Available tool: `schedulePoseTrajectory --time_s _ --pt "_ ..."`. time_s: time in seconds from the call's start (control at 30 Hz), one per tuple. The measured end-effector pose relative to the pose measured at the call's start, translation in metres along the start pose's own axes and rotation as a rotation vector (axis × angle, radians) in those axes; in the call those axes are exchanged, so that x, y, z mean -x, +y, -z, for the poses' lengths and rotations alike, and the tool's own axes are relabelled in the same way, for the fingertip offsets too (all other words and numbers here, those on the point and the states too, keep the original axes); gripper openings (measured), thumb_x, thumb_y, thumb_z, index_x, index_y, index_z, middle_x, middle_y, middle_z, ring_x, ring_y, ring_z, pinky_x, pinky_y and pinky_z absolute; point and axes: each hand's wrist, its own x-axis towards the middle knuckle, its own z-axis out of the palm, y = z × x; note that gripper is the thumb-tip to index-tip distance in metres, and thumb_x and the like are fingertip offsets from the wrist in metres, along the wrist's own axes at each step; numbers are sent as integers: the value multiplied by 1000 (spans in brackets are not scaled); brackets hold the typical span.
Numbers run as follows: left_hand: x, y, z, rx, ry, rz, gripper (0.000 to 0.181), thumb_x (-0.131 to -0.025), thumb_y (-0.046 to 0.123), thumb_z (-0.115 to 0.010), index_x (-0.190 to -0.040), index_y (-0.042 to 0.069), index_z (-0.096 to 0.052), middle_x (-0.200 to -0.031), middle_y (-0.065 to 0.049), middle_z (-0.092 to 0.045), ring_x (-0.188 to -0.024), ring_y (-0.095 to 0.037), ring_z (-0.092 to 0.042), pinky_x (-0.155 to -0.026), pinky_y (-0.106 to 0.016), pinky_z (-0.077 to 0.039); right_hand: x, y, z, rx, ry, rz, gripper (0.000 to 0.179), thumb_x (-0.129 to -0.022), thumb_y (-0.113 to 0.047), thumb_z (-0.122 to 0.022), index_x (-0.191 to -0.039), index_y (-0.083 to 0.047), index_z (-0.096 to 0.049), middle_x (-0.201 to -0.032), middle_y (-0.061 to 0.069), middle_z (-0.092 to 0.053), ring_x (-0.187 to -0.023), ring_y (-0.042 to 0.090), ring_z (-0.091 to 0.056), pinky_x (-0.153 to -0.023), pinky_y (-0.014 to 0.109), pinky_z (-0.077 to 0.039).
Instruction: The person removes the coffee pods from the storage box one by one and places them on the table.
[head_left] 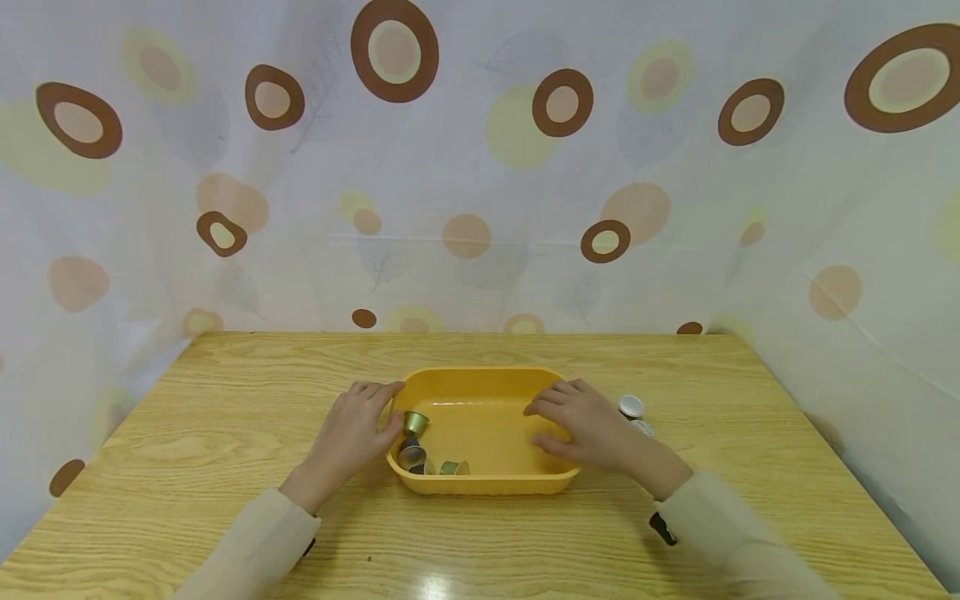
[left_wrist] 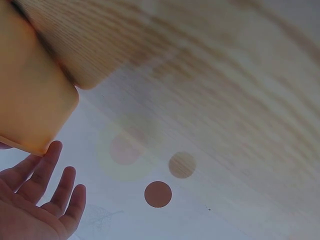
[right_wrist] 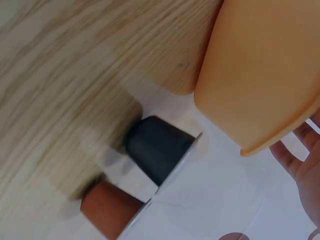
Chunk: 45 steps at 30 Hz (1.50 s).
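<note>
One yellow-orange plastic tray with rounded corners point(head_left: 491, 485), set on a pale wood-grain table point(head_left: 187, 433).

Right wrist view only: the body colours of two capsules outside the tray, at its right: one black cup-shaped capsule point(right_wrist: 157, 150) and one orange-brown cup-shaped capsule point(right_wrist: 111, 207), side by side. The head view gives chiefly their pale round lids; which is which there cannot be told.

Head view only: the tray's contents, four capsules, all toward the left end. One shiny gold cup-shaped capsule point(head_left: 416, 423); one dark capsule with a silvery lid point(head_left: 412, 454), tilted; one second dark capsule, partly hidden by the front wall; one pale green-gold capsule point(head_left: 452, 468), lying at the front.

Two bare hands. Left hand point(head_left: 356, 425): at the tray's left end, fingers extended and loosely spread, touching the rim without clenching; the left wrist view shows a fingertip at the corner. Right hand point(head_left: 585, 425): over the right end, fingers relaxed, thumb apart, grasping nothing.
</note>
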Motion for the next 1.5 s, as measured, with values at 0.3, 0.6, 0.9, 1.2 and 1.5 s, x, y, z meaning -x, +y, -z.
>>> schedulePoseTrajectory --time_s 0.3,0.6,0.9,1.2,1.5 --pt "0 0 0 -6 -2 0 38 -85 21 -58 -121 8 -59 -106 -5 -66 -102 -25 -56 -83 -42 -47 -13 -10 -8 -13 -14 72 29 -80 -29 -66 -104 -13 -64 -99 -3 -64 -94 16 -57 -88 38 -45" --pt "0 0 0 -16 -9 7 38 -86 22 -56 -121 9 -59 -106 -5 -66 -102 -25 -56 -83 -41 -47 -24 -20 -14 -25 -61 77 30 -83 -34 -64 -105 -15 -63 -100 -5 -63 -94 14 -56 -85 36 -45" --pt "0 1 0 -18 -22 23 38 -86 23 -56 -121 9 -59 -107 -5 -66 -103 -24 -56 -83 -42 -47 -34 -29 -18 -15 -76 113 31 -83 -38 -63 -106 -16 -63 -101 -6 -64 -94 13 -56 -85 34 -45" --pt "0 1 0 -14 -27 25 38 -86 23 -56 -122 9 -58 -108 -6 -66 -104 -25 -55 -84 -42 -47 -44 -37 -20 -46 -143 80 33 -86 -42 -58 -108 -18 -63 -104 -8 -63 -95 11 -56 -88 32 -44" --pt "0 1 -1 -15 -26 24 39 -86 23 -56 -122 9 -58 -108 -6 -66 -104 -25 -55 -84 -42 -47 -53 -43 -24 -60 -184 76 38 -86 -50 -53 -107 -21 -64 -104 -10 -63 -96 9 -55 -89 32 -44"
